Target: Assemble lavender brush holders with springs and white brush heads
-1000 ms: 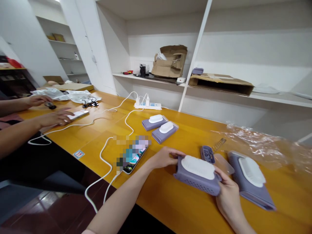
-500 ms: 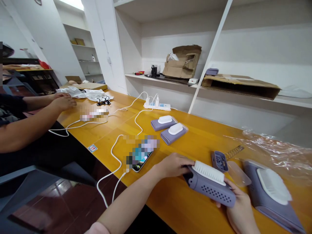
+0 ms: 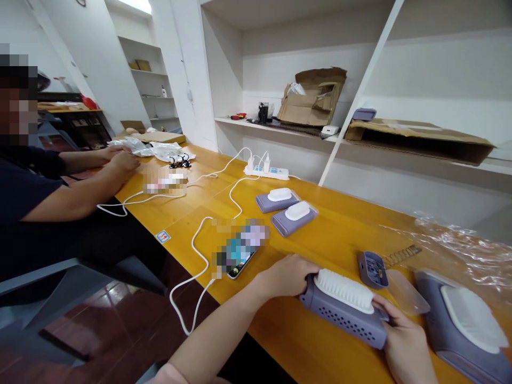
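Observation:
A purple perforated case with a white brush pad on top point(image 3: 344, 308) sits tilted on the orange table point(image 3: 320, 234), held at both ends. My left hand point(image 3: 287, 276) grips its left end with curled fingers. My right hand point(image 3: 404, 343) clasps its right end, thumb on top. A small purple insert point(image 3: 371, 269) and a clear lid point(image 3: 406, 299) lie just behind it. A second purple case with a white pad point(image 3: 464, 326) rests at the right edge.
Two more purple cases point(image 3: 288, 209) lie mid-table near a phone point(image 3: 240, 250) on a white cable and a power strip point(image 3: 266, 171). Clear plastic wrap point(image 3: 460, 240) lies at the right. Another person's arms point(image 3: 80, 186) rest on the table at left. Shelves hold cardboard boxes point(image 3: 312, 96).
The view has swung left and down. The purple case has tipped so its perforated side faces me; both hands have stayed on its ends.

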Demonstrator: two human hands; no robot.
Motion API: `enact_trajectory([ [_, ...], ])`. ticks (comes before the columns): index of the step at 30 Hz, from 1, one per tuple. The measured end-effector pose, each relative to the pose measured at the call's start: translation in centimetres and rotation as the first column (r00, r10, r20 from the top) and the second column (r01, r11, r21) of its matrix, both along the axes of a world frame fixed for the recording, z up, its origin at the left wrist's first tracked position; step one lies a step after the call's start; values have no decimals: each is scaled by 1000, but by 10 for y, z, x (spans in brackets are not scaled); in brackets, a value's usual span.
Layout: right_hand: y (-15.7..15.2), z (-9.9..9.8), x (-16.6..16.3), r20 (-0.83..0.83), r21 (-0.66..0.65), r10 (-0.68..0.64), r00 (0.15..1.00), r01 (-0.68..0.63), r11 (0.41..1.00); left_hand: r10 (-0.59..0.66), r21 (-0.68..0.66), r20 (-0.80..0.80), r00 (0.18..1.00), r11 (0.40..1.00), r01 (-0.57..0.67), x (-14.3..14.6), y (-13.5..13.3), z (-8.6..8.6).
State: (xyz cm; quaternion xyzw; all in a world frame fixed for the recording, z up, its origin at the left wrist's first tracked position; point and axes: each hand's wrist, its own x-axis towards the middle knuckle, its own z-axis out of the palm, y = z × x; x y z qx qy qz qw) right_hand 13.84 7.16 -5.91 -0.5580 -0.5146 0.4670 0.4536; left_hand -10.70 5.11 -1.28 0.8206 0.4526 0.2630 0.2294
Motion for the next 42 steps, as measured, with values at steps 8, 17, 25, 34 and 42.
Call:
enact_trajectory([
  [8, -14, 16, -8, 132, 106, 112, 985, -127, 986, -84, -29, 191, 978, 995, 92, 1, -3, 0],
  [17, -20, 26, -14, -44, -110, 341, 939, -344, 933, 39, -429, 539, 842, 873, 234, 6, -7, -11],
  [25, -21, 30, -13, 85, 1, 401, 912, -403, 915, 4, -442, 574, 819, 844, 305, 13, -13, -1],
  [34, -18, 33, -2, 174, 73, 509, 843, -526, 847, -75, -148, 305, 949, 981, 125, 13, -26, 4],
  [42, -12, 29, 0, 232, -38, 572, 787, -581, 813, -144, -58, 117, 983, 987, 151, 9, -39, 33],
])
